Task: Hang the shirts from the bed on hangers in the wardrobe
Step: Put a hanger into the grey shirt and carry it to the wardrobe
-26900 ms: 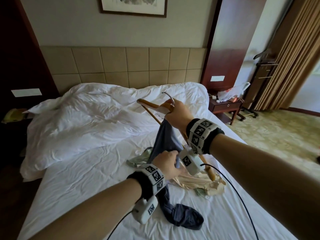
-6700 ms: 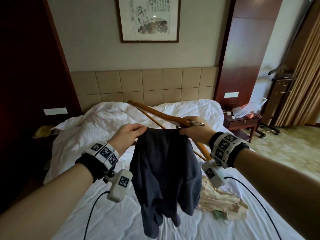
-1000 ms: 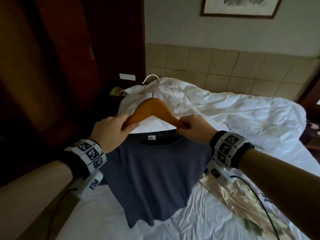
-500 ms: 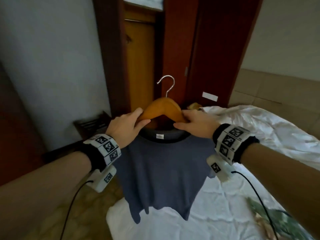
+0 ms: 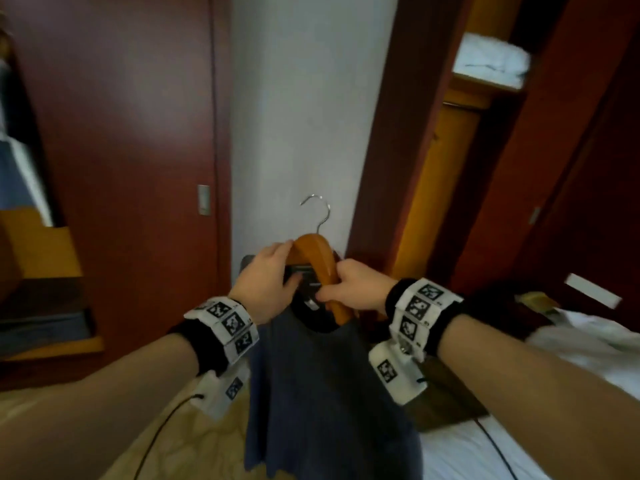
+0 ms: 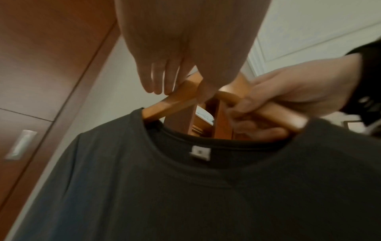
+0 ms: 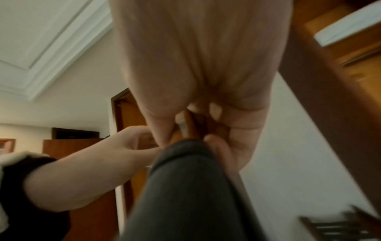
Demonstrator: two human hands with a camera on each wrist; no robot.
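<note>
Now, with the bed (image 5: 588,344) swung off to my three o'clock instead of lying dead ahead as it did a second ago, I have the dark shirt (image 5: 325,393) on its wooden hanger (image 5: 317,254) carried out in front of me. My right hand (image 5: 349,289) has its grip curled round the hanger's near arm; my left hand (image 5: 266,282) lies against the far arm with loosely bent fingers, though blur leaves the exact contact uncertain. Its hook (image 5: 320,211) stands free at twelve o'clock. At two o'clock the open wardrobe (image 5: 446,161) shows its rail, so the hanging step looks close.
</note>
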